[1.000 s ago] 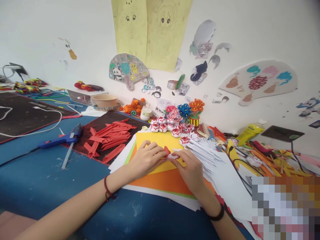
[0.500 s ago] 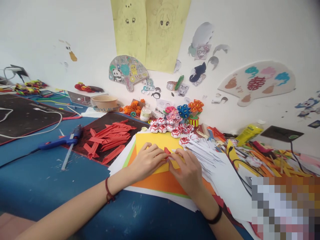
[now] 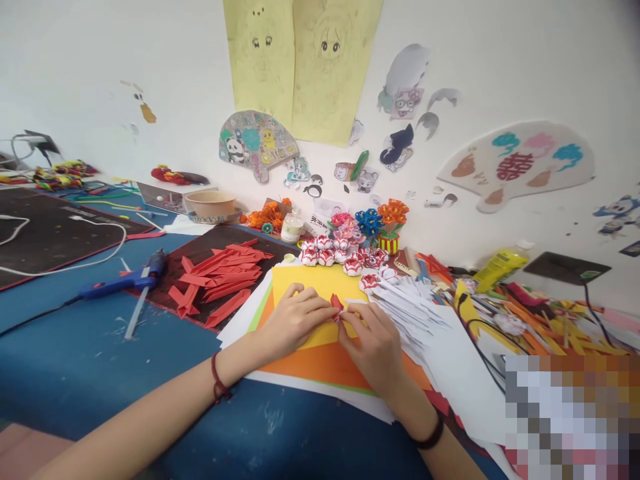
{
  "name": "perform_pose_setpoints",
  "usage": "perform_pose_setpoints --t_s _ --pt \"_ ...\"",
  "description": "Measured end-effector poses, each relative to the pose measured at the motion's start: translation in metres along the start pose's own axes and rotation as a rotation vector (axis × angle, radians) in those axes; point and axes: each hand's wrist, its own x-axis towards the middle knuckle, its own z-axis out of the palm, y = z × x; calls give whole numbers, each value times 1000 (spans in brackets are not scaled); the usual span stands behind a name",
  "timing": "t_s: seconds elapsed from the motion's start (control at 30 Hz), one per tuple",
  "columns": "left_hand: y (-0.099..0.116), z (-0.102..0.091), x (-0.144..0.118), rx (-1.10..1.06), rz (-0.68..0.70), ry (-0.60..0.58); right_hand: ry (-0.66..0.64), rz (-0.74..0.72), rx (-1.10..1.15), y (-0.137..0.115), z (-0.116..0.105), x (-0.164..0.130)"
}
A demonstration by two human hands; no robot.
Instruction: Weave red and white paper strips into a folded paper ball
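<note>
1. White wall (image 3: 175, 100) fills the top of the frame, and a blue table (image 3: 190, 380) runs across the bottom.
2. My small red-and-white paper piece (image 3: 335, 303) is near the middle of the frame, over a yellow sheet (image 3: 287, 280).
3. My left hand (image 3: 295, 323) comes from the lower left. Its fingertips are pinched close on the piece's left side.
4. My right hand (image 3: 375, 343) comes from the lower right. Its finger and thumb look pinched on the piece's right side.
5. So the piece sits between both hands, and neither one is nearer.
6. Its red tip points up the frame. My fingers hide the rest, so I can't tell how the whole piece lies.
7. White strips (image 3: 410, 310) lie just right of my right hand; red strips (image 3: 227, 273) lie farther off, left of my left hand.
</note>
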Motion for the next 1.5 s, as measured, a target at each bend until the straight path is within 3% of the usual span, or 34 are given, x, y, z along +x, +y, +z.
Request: perform_pose_setpoints --t_s 0.17,0.37,0.77,1.13,1.5 --pt "5 -1 4 58 28 36 3 14 -24 0 0 0" --pt "16 6 7 142 -65 56 -4 -11 -25 -2 4 -3" --pt "18 10 6 168 -110 78 -4 -26 -106 0 6 -4" --pt "9 7 5 223 -12 -57 -120 28 100 8 11 -9" --pt "11 9 5 341 123 -115 -252 -21 85 13 9 -6"
